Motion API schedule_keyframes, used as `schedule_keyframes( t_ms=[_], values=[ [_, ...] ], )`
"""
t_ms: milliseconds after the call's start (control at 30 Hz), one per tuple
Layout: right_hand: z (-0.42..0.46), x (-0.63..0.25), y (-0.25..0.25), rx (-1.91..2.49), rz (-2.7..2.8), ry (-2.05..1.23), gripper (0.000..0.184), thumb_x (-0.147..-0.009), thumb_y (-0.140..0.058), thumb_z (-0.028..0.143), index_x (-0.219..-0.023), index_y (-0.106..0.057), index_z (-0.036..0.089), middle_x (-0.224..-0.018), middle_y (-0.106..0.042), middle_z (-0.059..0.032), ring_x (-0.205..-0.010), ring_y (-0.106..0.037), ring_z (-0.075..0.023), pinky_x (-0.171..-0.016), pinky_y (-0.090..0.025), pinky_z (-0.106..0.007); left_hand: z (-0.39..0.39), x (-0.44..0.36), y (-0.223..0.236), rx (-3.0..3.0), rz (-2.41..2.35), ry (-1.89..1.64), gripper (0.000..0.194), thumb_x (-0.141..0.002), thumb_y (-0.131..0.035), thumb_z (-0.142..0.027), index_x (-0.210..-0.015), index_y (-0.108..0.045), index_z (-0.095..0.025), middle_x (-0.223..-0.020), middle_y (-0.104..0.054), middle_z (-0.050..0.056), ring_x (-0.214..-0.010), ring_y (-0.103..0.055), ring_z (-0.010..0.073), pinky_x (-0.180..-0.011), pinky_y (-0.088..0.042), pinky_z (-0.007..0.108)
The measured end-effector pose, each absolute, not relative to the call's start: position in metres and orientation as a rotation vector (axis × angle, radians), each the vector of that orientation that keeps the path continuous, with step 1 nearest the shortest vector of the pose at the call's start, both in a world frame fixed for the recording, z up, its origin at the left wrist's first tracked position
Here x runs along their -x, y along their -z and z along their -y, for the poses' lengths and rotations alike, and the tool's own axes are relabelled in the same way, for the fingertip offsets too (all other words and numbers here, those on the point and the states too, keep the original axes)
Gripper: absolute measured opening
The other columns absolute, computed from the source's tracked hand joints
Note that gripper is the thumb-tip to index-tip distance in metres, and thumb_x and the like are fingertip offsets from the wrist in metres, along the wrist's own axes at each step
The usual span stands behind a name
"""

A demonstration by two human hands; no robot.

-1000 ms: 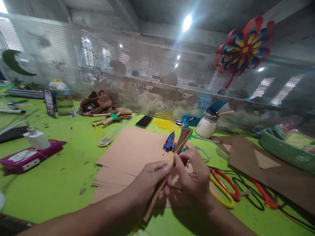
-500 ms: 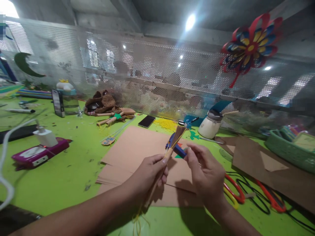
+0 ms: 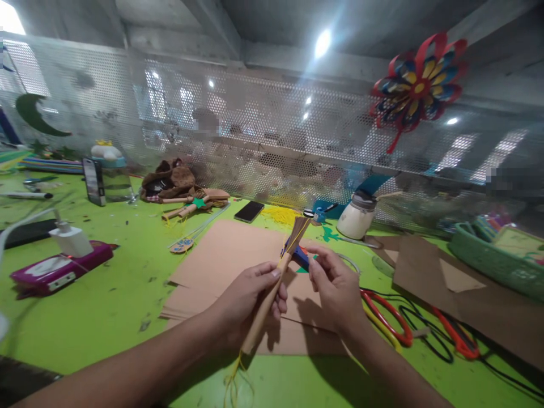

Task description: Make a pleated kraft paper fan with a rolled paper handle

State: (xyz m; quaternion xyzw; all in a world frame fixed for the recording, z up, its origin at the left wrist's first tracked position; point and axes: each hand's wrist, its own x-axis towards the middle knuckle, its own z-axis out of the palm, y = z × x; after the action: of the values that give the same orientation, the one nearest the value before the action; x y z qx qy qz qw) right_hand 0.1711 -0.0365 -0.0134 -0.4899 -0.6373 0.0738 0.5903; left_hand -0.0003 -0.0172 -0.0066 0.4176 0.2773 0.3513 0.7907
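Note:
My left hand (image 3: 257,294) is closed round a slim rolled brown paper tube (image 3: 259,323), tilted up and away from me. Its far end spreads into a brush-like fringe (image 3: 297,231) with a yellow strand along it. Yellow string (image 3: 236,377) dangles from the near end. My right hand (image 3: 335,283) is close on the right, thumb and fingertips pinched; whatever they grip, if anything, is hidden. Just beyond those fingertips a dark blue object (image 3: 301,259) with an orange part shows partly behind the tube. Brown paper sheets (image 3: 238,243) lie beneath both hands.
Orange-handled scissors (image 3: 389,317) and black cable (image 3: 429,334) lie to the right, near cardboard (image 3: 416,266) and a green basket (image 3: 488,255). A white jar (image 3: 357,218) and phone (image 3: 249,211) stand or lie behind. A purple power strip (image 3: 62,269) is at left.
The tube's near end has swung out into clearer view, and its fringe has shifted left. My right hand has moved left, closer to the tube. The whole view has shifted slightly.

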Motion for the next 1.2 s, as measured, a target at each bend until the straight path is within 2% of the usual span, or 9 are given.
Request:
schedule_keyframes(
  t_ms=[200,333,533,700,800,867,933,1033,1200],
  values=[
    [0.033,-0.171,0.015,1.116,1.375,-0.547,0.026,-0.08,-0.063,0.029,-0.102,-0.066,0.015,-0.078,-0.067,-0.0037,-0.069,-0.063,-0.0174,-0.065,-0.054,-0.032,0.017,0.0,0.008,-0.979,-0.579,-0.798,0.014,-0.088,-0.057,-0.027,-0.096,-0.054,-0.017,-0.07,-0.06,0.001,-0.054,-0.057,0.0101,-0.049,-0.045,0.02],
    [0.033,-0.171,0.012,1.151,1.376,-0.552,0.02,-0.08,-0.063,0.033,-0.084,-0.071,0.015,-0.063,-0.067,-0.0028,-0.058,-0.061,-0.0168,-0.057,-0.053,-0.03,0.018,0.0,0.009,-0.985,-0.551,-0.792,0.021,-0.086,-0.061,-0.032,-0.099,-0.053,-0.018,-0.072,-0.06,0.002,-0.056,-0.058,0.0115,-0.049,-0.046,0.021],
    [0.046,-0.153,0.016,1.12,1.48,-0.525,0.034,-0.082,-0.051,0.016,-0.111,-0.069,0.017,-0.105,-0.07,-0.0097,-0.094,-0.065,-0.023,-0.082,-0.054,-0.039,0.016,0.001,0.013,-0.96,-0.535,-0.797,0.025,-0.087,-0.06,-0.034,-0.106,-0.053,-0.019,-0.073,-0.059,0.002,-0.056,-0.057,0.0109,-0.05,-0.045,0.021],
    [0.055,-0.133,0.025,1.009,1.534,-0.635,0.048,-0.087,-0.04,0.014,-0.134,-0.049,0.017,-0.098,-0.065,-0.01,-0.062,-0.063,-0.0147,-0.059,-0.058,-0.03,0.017,-0.002,0.015,-0.948,-0.495,-0.865,0.023,-0.09,-0.056,-0.03,-0.108,-0.053,-0.016,-0.072,-0.058,0.002,-0.058,-0.056,0.0095,-0.054,-0.044,0.019],
    [0.056,-0.129,0.028,1.009,1.58,-0.565,0.05,-0.089,-0.037,0.015,-0.139,-0.042,0.019,-0.101,-0.064,-0.0117,-0.056,-0.061,-0.0135,-0.052,-0.057,-0.027,0.017,-0.004,0.015,-0.937,-0.492,-0.869,0.021,-0.09,-0.055,-0.028,-0.107,-0.053,-0.015,-0.072,-0.058,0.002,-0.058,-0.056,0.0091,-0.055,-0.045,0.019],
    [0.056,-0.129,0.029,1.02,1.608,-0.45,0.05,-0.09,-0.035,0.015,-0.139,-0.041,0.02,-0.105,-0.065,-0.0125,-0.065,-0.065,-0.0161,-0.056,-0.058,-0.028,0.018,-0.004,0.015,-0.93,-0.493,-0.857,0.02,-0.09,-0.055,-0.027,-0.107,-0.053,-0.016,-0.071,-0.058,0.002,-0.057,-0.057,0.0093,-0.055,-0.046,0.019],
    [0.055,-0.132,0.03,1.037,1.632,-0.32,0.049,-0.09,-0.035,0.014,-0.137,-0.043,0.022,-0.115,-0.064,-0.0134,-0.088,-0.068,-0.0211,-0.069,-0.059,-0.033,0.018,-0.003,0.014,-0.924,-0.498,-0.852,0.018,-0.091,-0.054,-0.026,-0.105,-0.053,-0.016,-0.071,-0.058,0.001,-0.056,-0.057,0.0097,-0.054,-0.046,0.019],
    [0.054,-0.137,0.034,1.077,1.695,-0.196,0.048,-0.09,-0.037,0.013,-0.137,-0.045,0.023,-0.131,-0.057,-0.0129,-0.119,-0.055,-0.0257,-0.096,-0.05,-0.045,0.018,-0.001,0.013,-0.927,-0.49,-0.847,0.014,-0.091,-0.052,-0.025,-0.102,-0.053,-0.016,-0.07,-0.058,0.001,-0.055,-0.057,0.0099,-0.052,-0.047,0.02],
    [0.053,-0.142,0.04,1.13,1.821,-0.235,0.056,-0.091,-0.04,0.014,-0.145,-0.033,0.022,-0.142,-0.046,-0.0134,-0.132,-0.042,-0.0261,-0.107,-0.039,-0.05,0.018,0.0,0.011,-0.915,-0.492,-0.807,0.011,-0.091,-0.051,-0.024,-0.099,-0.052,-0.016,-0.069,-0.059,0.002,-0.053,-0.058,0.0104,-0.05,-0.048,0.019]
  ],
)
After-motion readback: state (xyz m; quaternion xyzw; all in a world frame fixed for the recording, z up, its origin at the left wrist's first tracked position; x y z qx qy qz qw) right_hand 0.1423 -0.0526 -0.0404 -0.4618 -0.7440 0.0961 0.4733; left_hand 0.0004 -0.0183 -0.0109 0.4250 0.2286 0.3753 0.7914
